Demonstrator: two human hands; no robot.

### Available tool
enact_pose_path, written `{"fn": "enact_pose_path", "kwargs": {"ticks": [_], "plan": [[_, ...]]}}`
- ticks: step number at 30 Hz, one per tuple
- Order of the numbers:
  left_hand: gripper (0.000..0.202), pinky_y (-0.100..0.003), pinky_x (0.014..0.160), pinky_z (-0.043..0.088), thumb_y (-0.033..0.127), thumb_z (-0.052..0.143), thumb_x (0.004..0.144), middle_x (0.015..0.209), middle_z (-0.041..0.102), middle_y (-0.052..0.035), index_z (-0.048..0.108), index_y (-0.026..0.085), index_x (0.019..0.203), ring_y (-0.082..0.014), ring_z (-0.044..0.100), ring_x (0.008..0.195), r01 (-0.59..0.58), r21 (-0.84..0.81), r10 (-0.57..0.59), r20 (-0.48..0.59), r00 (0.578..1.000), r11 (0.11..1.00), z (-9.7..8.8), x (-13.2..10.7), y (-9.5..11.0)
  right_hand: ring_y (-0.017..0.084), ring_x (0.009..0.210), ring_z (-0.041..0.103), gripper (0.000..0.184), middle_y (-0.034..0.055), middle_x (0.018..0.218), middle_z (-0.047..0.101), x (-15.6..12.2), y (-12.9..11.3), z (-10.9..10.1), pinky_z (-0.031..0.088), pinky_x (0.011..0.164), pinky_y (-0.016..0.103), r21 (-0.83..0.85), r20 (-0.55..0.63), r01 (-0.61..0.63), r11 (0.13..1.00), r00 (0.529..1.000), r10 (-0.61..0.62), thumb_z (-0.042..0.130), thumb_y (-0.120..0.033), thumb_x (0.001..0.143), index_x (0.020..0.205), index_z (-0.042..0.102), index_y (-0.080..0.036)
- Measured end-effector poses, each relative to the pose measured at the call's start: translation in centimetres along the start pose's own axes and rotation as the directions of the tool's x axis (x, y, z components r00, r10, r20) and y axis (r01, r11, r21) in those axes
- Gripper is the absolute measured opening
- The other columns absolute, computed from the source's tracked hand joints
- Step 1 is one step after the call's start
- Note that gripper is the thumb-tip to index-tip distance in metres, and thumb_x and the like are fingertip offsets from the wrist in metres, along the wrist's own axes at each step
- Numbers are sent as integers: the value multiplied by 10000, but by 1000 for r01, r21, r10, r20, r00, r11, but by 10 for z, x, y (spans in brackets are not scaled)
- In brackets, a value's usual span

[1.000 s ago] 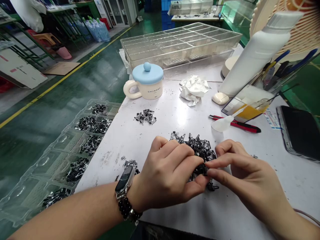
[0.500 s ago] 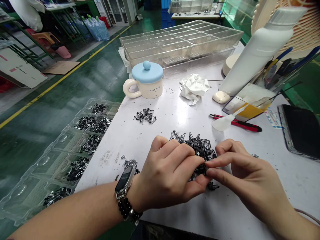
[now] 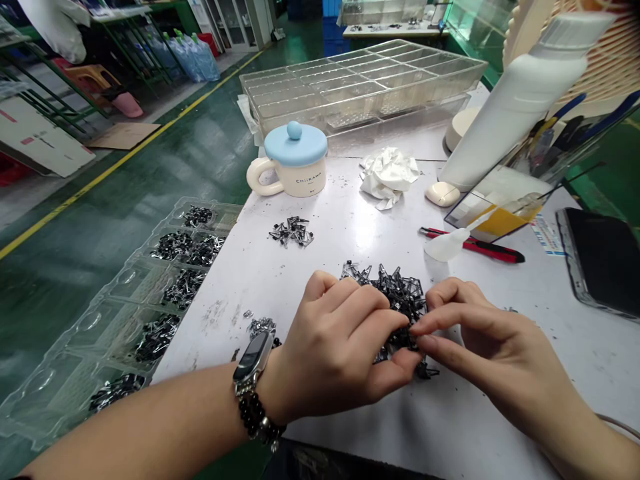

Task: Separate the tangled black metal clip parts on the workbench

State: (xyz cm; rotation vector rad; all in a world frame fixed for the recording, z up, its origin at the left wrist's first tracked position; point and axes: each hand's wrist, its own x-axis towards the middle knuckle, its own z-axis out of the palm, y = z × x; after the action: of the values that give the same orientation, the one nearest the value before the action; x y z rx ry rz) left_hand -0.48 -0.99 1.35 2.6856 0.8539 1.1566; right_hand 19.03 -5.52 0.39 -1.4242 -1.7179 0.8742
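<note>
My left hand is closed in a pinch at the near side of a pile of small black plastic parts. Facing it, my right hand pinches with thumb and forefinger, the fingertips almost meeting those of the left. Whatever sits between the fingertips is small, dark and mostly hidden. A smaller heap of black parts lies farther back on the white table. Close to my left wrist is a little cluster of clear or silvery bits, partly covered by the wristband.
A clear compartment tray with black parts stands left of the table. Behind are a lidded mug, crumpled tissue and clear organizer. At right lie a red utility knife, white bottle, tool holder and phone.
The fingers of both hands have shifted very slightly at the pinch point. Otherwise the scene looks the same.
</note>
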Motion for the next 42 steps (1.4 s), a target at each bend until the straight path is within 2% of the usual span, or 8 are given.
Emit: {"fn": "enact_pose_path", "kwargs": {"ticks": [11, 17, 26, 30, 32, 36, 38, 42], "plan": [[172, -347, 638, 348, 309, 694, 726, 717, 646, -24, 639, 148, 752, -158, 584, 661, 100, -103, -91, 91, 992, 990, 2, 0, 0, 152, 840, 473, 93, 20, 854, 518, 1, -8, 2, 389, 709, 319, -261, -37, 212, 942, 973, -229, 590, -215, 829, 852, 646, -286], [156, -341, 661, 353, 311, 681, 735, 730, 652, -18, 631, 164, 753, -158, 594, 695, 138, -116, -119, 159, 980, 984, 3, -1, 0, 168, 851, 447, 101, 35, 883, 521, -1, -8, 3, 358, 727, 345, -362, 16, 242, 900, 967, -254, 563, -194, 841, 846, 641, -258], [136, -342, 674, 330, 295, 671, 719, 726, 643, -18, 651, 161, 734, -167, 582, 699, 219, -127, -176, 287, 942, 967, 4, 0, 0, 188, 864, 401, 108, 61, 930, 530, -2, -3, 9, 300, 758, 376, -514, 95, 347, 784, 932, -350, 526, -115, 839, 847, 580, -207], [140, -341, 679, 336, 303, 675, 717, 716, 641, -10, 649, 166, 731, -164, 582, 700, 238, -155, -180, 319, 930, 959, 2, 0, 0, 172, 847, 416, 119, 42, 902, 525, -1, -4, 4, 325, 742, 355, -466, 109, 357, 810, 931, -348, 557, -136, 835, 888, 595, -236], [162, -341, 682, 346, 310, 696, 707, 729, 645, -8, 649, 163, 755, -160, 589, 705, 254, -189, -188, 312, 931, 948, 1, 1, -1, 169, 861, 438, 156, 34, 913, 515, -1, -6, -4, 355, 742, 339, -385, 85, 329, 862, 943, -321, 586, -182, 828, 956, 597, -271], [200, -340, 686, 382, 297, 745, 678, 721, 646, 2, 641, 162, 781, -153, 605, 708, 274, -266, -205, 260, 944, 924, -3, 3, -2, 183, 937, 476, 232, 30, 944, 504, 2, -8, -20, 391, 788, 334, -218, -40, 206, 954, 975, -220, 596, -292, 830, 1061, 577, -312], [212, -341, 685, 403, 290, 760, 668, 729, 647, -3, 641, 159, 785, -151, 604, 701, 267, -283, -213, 210, 954, 921, -4, 4, -1, 200, 986, 473, 235, 32, 976, 501, 3, -7, -25, 379, 837, 356, -210, -61, 178, 961, 979, -195, 608, -333, 819, 1051, 580, -312], [214, -339, 682, 453, 263, 763, 678, 763, 651, -23, 647, 161, 825, -152, 586, 708, 228, -302, -211, 87, 973, 926, -6, 6, 0, 214, 999, 444, 348, 29, 1024, 497, 5, -3, -28, 340, 862, 380, -310, 19, 248, 918, 967, -255, 692, -406, 738, 1051, 574, -311]]}}
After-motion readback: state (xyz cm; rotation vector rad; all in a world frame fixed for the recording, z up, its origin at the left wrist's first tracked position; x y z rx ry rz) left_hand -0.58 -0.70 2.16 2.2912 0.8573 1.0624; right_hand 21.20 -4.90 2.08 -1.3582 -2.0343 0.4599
